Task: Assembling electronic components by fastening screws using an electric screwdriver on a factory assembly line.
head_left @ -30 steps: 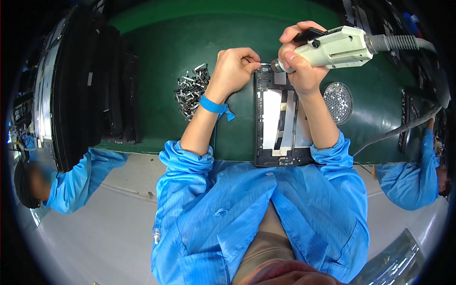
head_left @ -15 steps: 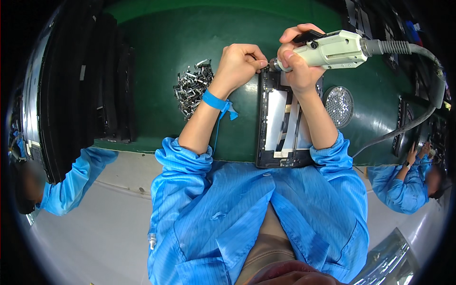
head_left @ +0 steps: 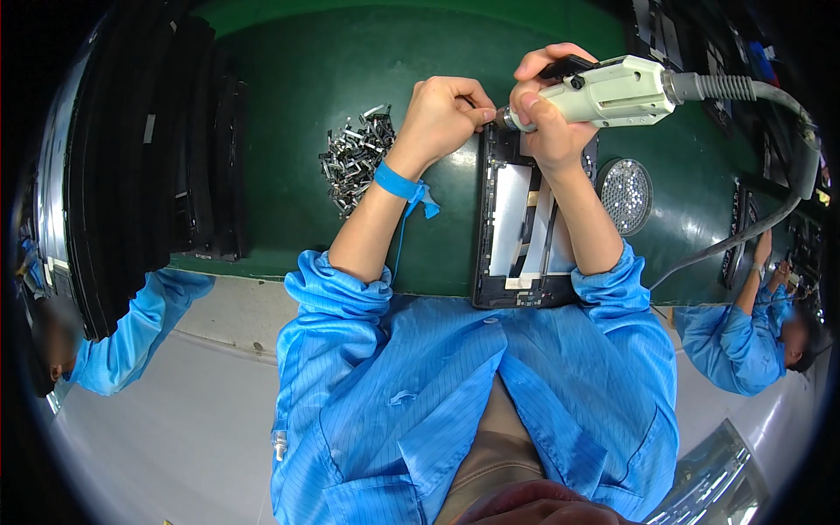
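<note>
My right hand point(head_left: 553, 118) is wrapped round a pale green electric screwdriver point(head_left: 617, 92), held almost level, its front end pointing left. That front end is over the far left corner of an opened black tablet-like device point(head_left: 479, 249), and its tip cannot be made out. My left hand point(head_left: 444, 118) is closed in a pinch at the same corner; whatever is between thumb and finger is too small to name. Silver panels and dark strips show inside the device, partly behind my right forearm. A blue strap point(head_left: 396, 182) with a thin cord circles my left wrist.
Left of my left forearm lies a heap of small black-and-silver parts point(head_left: 357, 162). A round dish point(head_left: 625, 198) of small shiny pieces sits right of the device. The tool's thick grey cable point(head_left: 748, 233) loops at right. Dark panels point(head_left: 131, 157) stand stacked at far left. Co-workers sit both sides.
Both my hands and the screwdriver stay almost in place at the device's far left corner. At far right, a co-worker's arm has moved farther up over the table.
</note>
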Available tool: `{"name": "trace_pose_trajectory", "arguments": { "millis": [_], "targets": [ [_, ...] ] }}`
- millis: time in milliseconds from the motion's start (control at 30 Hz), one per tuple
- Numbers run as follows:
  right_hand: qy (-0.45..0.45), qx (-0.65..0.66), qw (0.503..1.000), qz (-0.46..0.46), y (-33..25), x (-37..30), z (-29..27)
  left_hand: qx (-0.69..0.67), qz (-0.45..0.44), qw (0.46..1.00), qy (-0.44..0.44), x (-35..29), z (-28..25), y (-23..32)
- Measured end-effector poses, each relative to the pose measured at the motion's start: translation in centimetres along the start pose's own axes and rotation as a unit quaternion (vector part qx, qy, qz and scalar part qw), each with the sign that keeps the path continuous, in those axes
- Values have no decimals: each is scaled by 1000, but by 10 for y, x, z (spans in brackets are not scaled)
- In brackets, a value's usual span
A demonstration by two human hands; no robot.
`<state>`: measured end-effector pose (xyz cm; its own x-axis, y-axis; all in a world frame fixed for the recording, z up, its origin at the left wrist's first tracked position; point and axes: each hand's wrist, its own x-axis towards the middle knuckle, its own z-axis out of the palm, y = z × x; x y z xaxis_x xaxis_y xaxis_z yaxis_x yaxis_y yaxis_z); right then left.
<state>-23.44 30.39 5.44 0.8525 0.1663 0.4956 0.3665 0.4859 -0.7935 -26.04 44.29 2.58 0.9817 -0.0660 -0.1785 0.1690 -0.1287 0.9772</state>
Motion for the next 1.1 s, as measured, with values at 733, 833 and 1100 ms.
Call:
{"name": "trace_pose_trajectory", "arguments": {
  "millis": [733, 833, 1100],
  "targets": [
    [-5, -9, 1000, -2, -1, 1, 1, 12, 3, 1000, -3, 2, -2, 0],
    [-18, -8, 1000, -1, -1, 1, 0, 27, 3, 1000, 2, 0, -3, 5],
    [-55, -42, 997, 14, -6, 0, 13, 54, 16, 998, 13, 0, -2, 9]
  ]
}}
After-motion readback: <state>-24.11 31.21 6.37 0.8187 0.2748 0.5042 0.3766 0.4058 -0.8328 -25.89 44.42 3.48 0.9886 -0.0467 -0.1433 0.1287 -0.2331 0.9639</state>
